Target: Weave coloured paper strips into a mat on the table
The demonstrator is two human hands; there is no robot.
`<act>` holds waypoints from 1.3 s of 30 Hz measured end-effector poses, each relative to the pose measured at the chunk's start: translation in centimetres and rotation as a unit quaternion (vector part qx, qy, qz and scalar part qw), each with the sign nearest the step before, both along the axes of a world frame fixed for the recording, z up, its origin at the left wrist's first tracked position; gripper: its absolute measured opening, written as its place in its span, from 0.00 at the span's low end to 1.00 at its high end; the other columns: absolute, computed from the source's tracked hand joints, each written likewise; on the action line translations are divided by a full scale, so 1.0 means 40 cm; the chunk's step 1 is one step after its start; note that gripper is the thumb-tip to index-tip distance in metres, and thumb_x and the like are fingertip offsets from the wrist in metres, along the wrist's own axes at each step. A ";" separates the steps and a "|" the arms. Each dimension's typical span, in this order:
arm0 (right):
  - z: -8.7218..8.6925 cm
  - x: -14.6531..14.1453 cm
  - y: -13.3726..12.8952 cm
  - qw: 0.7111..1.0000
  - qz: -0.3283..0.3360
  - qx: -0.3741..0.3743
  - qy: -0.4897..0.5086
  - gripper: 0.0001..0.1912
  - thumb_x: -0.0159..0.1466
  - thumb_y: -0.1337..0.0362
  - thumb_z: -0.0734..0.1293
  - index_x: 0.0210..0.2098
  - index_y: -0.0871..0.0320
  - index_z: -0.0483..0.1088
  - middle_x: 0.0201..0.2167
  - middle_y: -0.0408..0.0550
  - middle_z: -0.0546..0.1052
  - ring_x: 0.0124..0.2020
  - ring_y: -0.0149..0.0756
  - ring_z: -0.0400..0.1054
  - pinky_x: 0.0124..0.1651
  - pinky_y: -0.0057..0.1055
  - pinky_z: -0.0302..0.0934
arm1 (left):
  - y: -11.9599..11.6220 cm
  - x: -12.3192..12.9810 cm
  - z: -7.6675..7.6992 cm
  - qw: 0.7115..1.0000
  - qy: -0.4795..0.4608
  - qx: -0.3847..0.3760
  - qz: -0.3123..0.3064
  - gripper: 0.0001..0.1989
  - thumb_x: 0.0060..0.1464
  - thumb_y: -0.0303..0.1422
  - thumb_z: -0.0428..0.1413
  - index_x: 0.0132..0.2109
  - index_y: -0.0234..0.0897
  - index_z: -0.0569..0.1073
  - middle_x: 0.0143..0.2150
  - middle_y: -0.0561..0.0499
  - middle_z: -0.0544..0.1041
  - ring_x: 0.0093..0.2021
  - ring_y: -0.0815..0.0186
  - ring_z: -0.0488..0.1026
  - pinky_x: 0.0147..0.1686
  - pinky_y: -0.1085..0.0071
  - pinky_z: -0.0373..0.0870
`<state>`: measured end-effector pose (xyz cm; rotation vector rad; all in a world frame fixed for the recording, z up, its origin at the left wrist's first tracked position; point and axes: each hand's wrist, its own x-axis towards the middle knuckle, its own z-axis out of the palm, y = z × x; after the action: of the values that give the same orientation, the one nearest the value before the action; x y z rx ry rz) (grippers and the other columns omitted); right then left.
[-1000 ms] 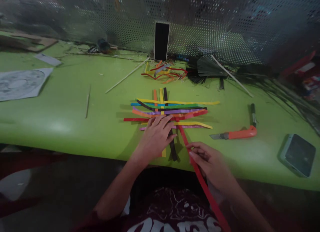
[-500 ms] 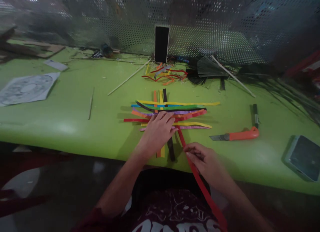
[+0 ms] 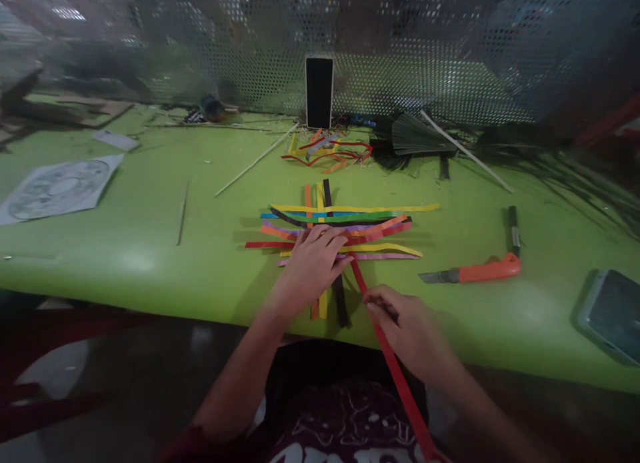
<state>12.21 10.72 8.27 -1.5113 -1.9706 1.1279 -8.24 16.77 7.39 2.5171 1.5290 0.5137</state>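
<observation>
Several coloured strips lie crossed on the green table, among them a long yellow strip (image 3: 390, 208), a green strip and a black strip (image 3: 341, 302) that runs toward the front edge. My left hand (image 3: 316, 263) lies flat over the middle of the crossing strips, fingers spread a little, pressing on them. Between the thumb and fingers of my right hand (image 3: 407, 323) is a long red strip (image 3: 404, 386). It runs from beside my left thumb down past the table edge toward my lap.
An orange-handled knife (image 3: 487, 270) and a black marker (image 3: 513, 230) lie at the right, near a dark box-shaped device (image 3: 613, 313). A phone (image 3: 319, 93) stands behind loose strip scraps (image 3: 325, 150). Thin sticks, a patterned paper (image 3: 63, 186) and a dark brush (image 3: 417, 136) lie around.
The view has shifted slightly. Both hands stay almost in place, with the red strip still in my right hand; its lower end has swung a little to the left.
</observation>
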 end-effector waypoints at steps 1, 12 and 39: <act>0.001 -0.001 -0.001 1.000 0.001 0.005 -0.004 0.10 0.68 0.64 0.58 0.38 0.55 0.72 0.28 0.45 0.79 0.28 0.36 0.72 0.32 0.32 0.61 | 0.000 -0.001 0.000 1.000 -0.003 -0.004 0.000 0.17 0.70 0.39 0.52 0.59 0.36 0.72 0.63 0.45 0.73 0.64 0.54 0.65 0.62 0.52 0.63; 0.006 0.015 -0.030 0.993 0.004 0.072 -0.093 0.14 0.69 0.65 0.56 0.40 0.55 0.73 0.29 0.48 0.80 0.27 0.38 0.72 0.29 0.32 0.59 | 0.001 -0.007 -0.005 1.000 -0.019 0.002 0.001 0.18 0.70 0.39 0.53 0.61 0.36 0.70 0.63 0.45 0.74 0.64 0.55 0.65 0.61 0.54 0.64; -0.032 0.012 -0.019 0.970 0.005 0.139 -0.197 0.23 0.71 0.66 0.55 0.61 0.56 0.71 0.36 0.52 0.83 0.30 0.42 0.76 0.33 0.36 0.67 | -0.001 -0.003 -0.007 1.000 -0.004 -0.001 0.011 0.15 0.69 0.33 0.53 0.60 0.38 0.71 0.65 0.46 0.72 0.64 0.54 0.65 0.61 0.51 0.64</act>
<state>12.68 9.95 6.98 -1.6645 -2.2792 0.5469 -8.36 16.71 7.09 2.4972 1.5542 0.5246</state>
